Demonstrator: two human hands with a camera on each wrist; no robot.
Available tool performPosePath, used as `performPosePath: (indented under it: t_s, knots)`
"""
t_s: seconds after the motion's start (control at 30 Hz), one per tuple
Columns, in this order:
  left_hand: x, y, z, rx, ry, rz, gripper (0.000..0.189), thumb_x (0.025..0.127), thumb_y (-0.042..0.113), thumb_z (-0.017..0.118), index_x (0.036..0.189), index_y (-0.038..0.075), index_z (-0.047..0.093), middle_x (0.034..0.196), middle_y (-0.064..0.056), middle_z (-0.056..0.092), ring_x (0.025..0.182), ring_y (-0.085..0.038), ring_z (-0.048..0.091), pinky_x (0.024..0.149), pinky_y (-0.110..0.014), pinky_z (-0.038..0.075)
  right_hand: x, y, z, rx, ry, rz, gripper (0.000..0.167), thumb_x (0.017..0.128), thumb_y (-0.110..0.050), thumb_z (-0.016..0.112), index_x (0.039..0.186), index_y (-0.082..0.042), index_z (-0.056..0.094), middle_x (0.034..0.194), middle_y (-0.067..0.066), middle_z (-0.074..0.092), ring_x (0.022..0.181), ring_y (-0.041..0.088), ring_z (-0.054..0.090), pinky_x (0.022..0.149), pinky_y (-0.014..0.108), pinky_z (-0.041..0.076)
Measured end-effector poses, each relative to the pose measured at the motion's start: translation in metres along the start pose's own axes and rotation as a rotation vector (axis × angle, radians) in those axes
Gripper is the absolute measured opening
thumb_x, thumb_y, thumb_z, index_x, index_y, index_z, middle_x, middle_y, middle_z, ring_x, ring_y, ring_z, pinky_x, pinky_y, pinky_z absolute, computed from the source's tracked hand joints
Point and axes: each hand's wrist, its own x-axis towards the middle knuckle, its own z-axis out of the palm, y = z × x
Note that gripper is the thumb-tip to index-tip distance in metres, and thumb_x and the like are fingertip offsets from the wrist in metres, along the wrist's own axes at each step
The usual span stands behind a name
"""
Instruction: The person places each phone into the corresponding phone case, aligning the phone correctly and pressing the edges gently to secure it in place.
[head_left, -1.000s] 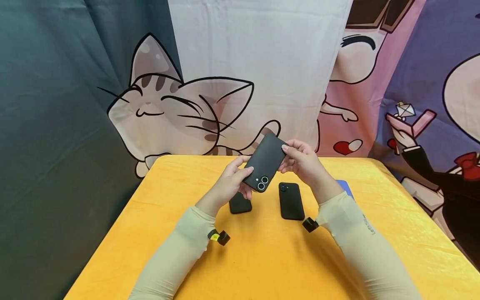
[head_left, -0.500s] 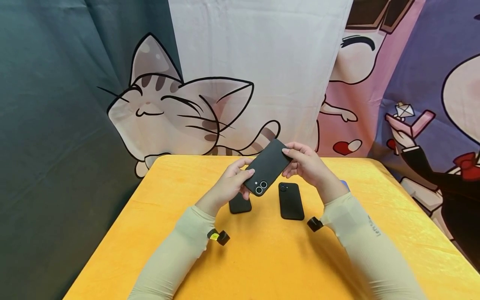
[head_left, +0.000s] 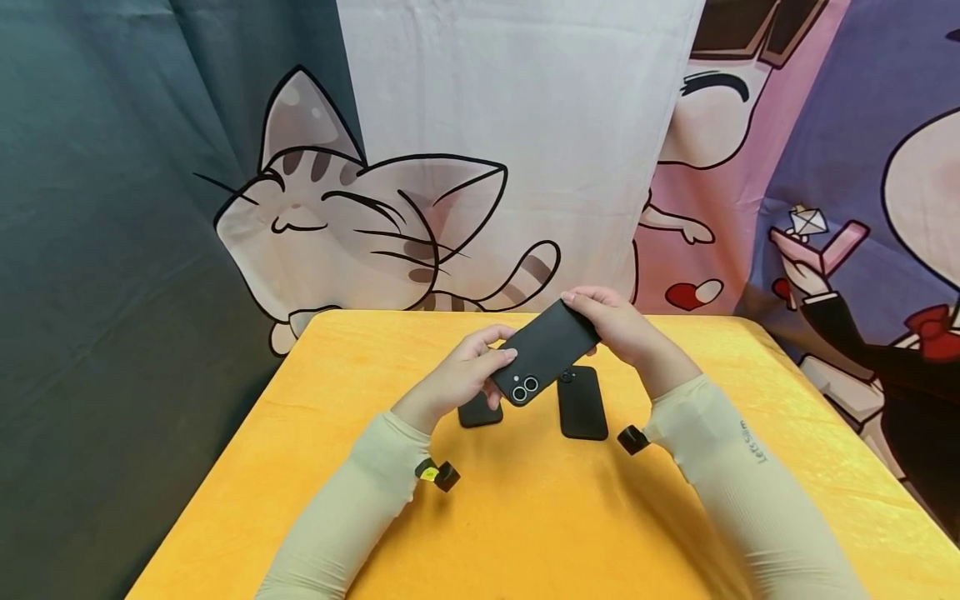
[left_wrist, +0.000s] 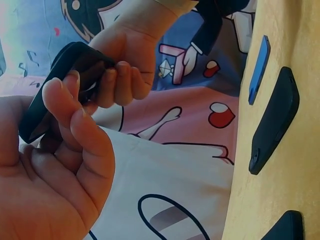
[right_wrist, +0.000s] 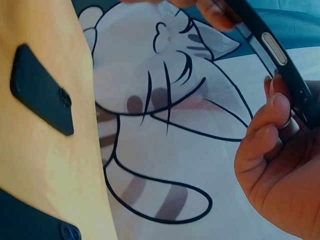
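Note:
Both hands hold a black smartphone (head_left: 553, 340) above the table, its back turned up and tilted. Two silver-ringed lenses sit at its lower left end, and a silver side button shows in the right wrist view. My left hand (head_left: 467, 368) grips the lens end, thumb on the back and fingers beneath. At the opposite end my right hand (head_left: 621, 327) pinches the corner, thumb on top; its other fingers are mostly hidden in the head view. Below lie two black phones, one on the right (head_left: 583, 410) and one partly covered by my left hand (head_left: 480, 411).
The yellow cloth-covered table (head_left: 495, 517) spans the foreground. A thin blue phone-shaped piece (left_wrist: 259, 70) lies beyond the right black phone in the left wrist view; my right arm hides it in the head view. Cartoon-printed curtains (head_left: 525, 125) hang right behind the table.
The held phone has dropped slightly and turned clockwise, lying more sideways. My right hand has shifted right, then closed farther over its corner. The blue piece has become covered by my right arm.

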Motion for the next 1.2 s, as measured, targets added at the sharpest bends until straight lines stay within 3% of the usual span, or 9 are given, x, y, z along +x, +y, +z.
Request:
performPosePath:
  t_s: [0.23,0.37,0.5,0.63,0.73,0.9,1.03,1.2]
  knots:
    - [0.001,-0.001,0.0,-0.031,-0.032,0.009,0.036,0.109,0.017,0.047,0.142,0.004,0.055,0.088,-0.006,0.075,0.047,-0.012,0.061,0.051,-0.025,0.055,-0.001,-0.002,0.003,-0.02,0.016,-0.057,0.033,0.11,-0.027,0.046,0.092,-0.015,0.07,0.068,-0.005,0.065,0.056,0.01,0.065,0.057,0.026,0.056]
    - [0.001,-0.001,-0.001,-0.023,-0.026,0.009,0.037,0.109,0.017,0.047,0.143,0.005,0.056,0.088,-0.004,0.075,0.048,-0.011,0.059,0.05,-0.024,0.053,-0.002,0.0,0.002,-0.015,0.009,-0.042,0.033,0.11,-0.028,0.046,0.092,-0.015,0.07,0.069,-0.004,0.064,0.054,0.011,0.064,0.054,0.026,0.055]
    - [0.001,-0.002,-0.003,0.003,-0.016,0.032,0.037,0.109,0.016,0.046,0.141,0.002,0.057,0.084,-0.004,0.073,0.048,-0.012,0.056,0.047,-0.023,0.05,-0.003,0.002,0.001,-0.071,-0.052,0.002,0.028,0.109,-0.028,0.049,0.096,-0.015,0.07,0.07,-0.002,0.063,0.051,0.013,0.062,0.05,0.029,0.054]
    - [0.001,-0.002,-0.004,0.051,-0.025,0.053,0.036,0.108,0.014,0.048,0.138,0.0,0.06,0.079,-0.003,0.071,0.047,-0.012,0.053,0.045,-0.023,0.047,-0.004,0.002,0.002,-0.151,-0.111,0.026,0.021,0.107,-0.025,0.054,0.103,-0.015,0.072,0.082,0.0,0.065,0.059,0.014,0.064,0.058,0.029,0.056]
    - [0.001,-0.003,-0.004,0.071,-0.035,0.048,0.035,0.107,0.014,0.049,0.137,0.0,0.061,0.077,-0.003,0.071,0.047,-0.012,0.053,0.045,-0.023,0.048,-0.006,-0.001,0.003,-0.183,-0.131,-0.001,0.021,0.105,-0.02,0.056,0.104,-0.008,0.073,0.086,0.0,0.065,0.065,0.013,0.063,0.063,0.027,0.055]
    - [0.0,-0.003,-0.003,0.073,-0.043,0.032,0.035,0.107,0.014,0.05,0.136,0.0,0.062,0.076,-0.002,0.07,0.046,-0.011,0.054,0.045,-0.022,0.048,-0.01,-0.006,0.005,-0.233,-0.158,-0.087,0.022,0.104,-0.013,0.056,0.099,0.003,0.069,0.078,-0.001,0.063,0.058,0.011,0.06,0.057,0.025,0.053]
    - [-0.001,-0.002,-0.002,0.048,-0.019,0.025,0.036,0.107,0.016,0.05,0.137,0.002,0.062,0.074,-0.002,0.069,0.044,-0.011,0.051,0.043,-0.022,0.045,-0.012,-0.008,0.007,-0.224,-0.163,-0.116,0.022,0.104,-0.012,0.055,0.099,0.005,0.069,0.075,-0.002,0.062,0.056,0.011,0.06,0.054,0.026,0.054]
    - [-0.001,-0.001,-0.003,0.01,0.065,0.012,0.039,0.105,0.02,0.052,0.141,0.008,0.061,0.075,-0.001,0.07,0.043,-0.01,0.051,0.043,-0.022,0.044,-0.014,-0.002,0.008,-0.161,-0.111,-0.103,0.021,0.106,-0.014,0.055,0.101,-0.001,0.07,0.072,-0.003,0.063,0.056,0.011,0.063,0.055,0.027,0.056]
